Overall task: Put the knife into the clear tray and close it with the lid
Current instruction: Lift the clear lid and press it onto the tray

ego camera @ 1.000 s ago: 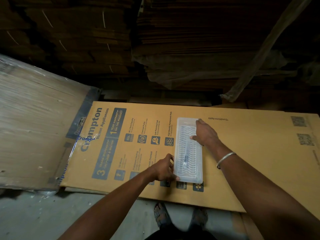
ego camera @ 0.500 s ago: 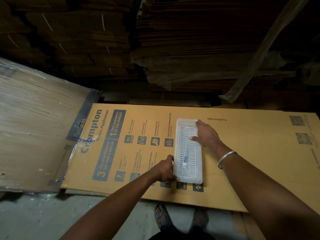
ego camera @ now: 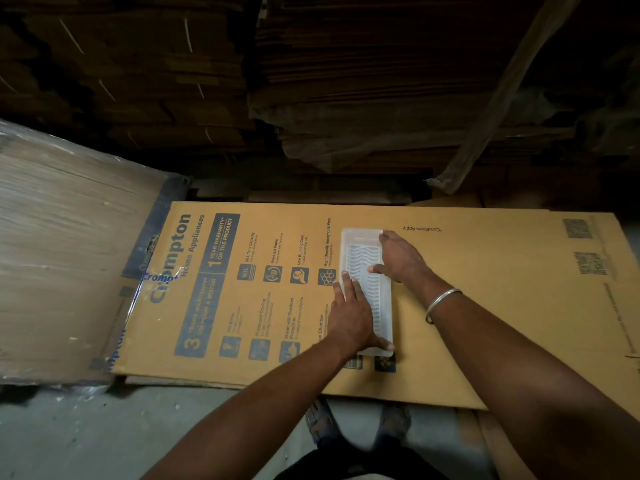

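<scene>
The left hand [ego camera: 349, 313] lies flat and open-palmed on the near left part of the lid [ego camera: 372, 289], fingers stretched away from the body along the left long edge, thumb reaching across the near end; it pinches nothing, it presses; the right hand [ego camera: 401, 258] lies spread at the far right corner, one fingertip on the far rim, thumb pointing left across the ribbed top, likewise an open grip bearing down and closing on nothing; so the two hands sit at diagonally opposite corners.

The lid covers the clear tray [ego camera: 360, 235], which lies with its long axis running straight away from the person, near end just in front of the left wrist, far end under the right fingers; both hands are on it, the left nearer the body. The knife cannot be made out through the ribbed plastic; presumably it lies inside, lengthwise.

The tray rests on a flattened printed cardboard carton [ego camera: 485, 306] serving as counter. The coming press likely turns on that diagonal: the near right and far left corners are the ones uncovered, so pressure would have to travel along the long edges to seat them.
</scene>
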A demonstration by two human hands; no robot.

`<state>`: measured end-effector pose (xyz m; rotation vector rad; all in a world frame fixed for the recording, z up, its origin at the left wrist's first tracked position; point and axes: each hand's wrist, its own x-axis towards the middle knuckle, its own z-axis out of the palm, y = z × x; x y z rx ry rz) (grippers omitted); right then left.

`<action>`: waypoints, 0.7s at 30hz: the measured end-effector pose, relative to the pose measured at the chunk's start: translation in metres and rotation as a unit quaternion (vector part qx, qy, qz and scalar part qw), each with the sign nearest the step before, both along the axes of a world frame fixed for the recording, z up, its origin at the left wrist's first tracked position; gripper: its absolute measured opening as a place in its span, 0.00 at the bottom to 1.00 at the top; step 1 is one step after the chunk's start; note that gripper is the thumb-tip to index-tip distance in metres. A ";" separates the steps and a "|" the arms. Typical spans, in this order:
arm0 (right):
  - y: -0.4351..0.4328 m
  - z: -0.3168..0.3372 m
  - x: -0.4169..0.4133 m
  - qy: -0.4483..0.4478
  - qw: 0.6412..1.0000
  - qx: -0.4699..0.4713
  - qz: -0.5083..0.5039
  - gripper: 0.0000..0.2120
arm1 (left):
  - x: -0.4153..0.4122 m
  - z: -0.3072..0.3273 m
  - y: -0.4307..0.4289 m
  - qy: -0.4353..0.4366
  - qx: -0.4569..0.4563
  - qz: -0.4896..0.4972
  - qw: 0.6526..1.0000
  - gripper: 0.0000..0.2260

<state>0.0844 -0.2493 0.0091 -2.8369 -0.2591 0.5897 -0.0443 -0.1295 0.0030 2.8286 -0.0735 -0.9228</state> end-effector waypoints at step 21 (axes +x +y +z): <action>-0.010 -0.013 -0.009 0.012 0.998 0.053 -0.014 0.45 | 0.005 -0.021 0.018 -0.047 0.062 -0.091 0.993 0.78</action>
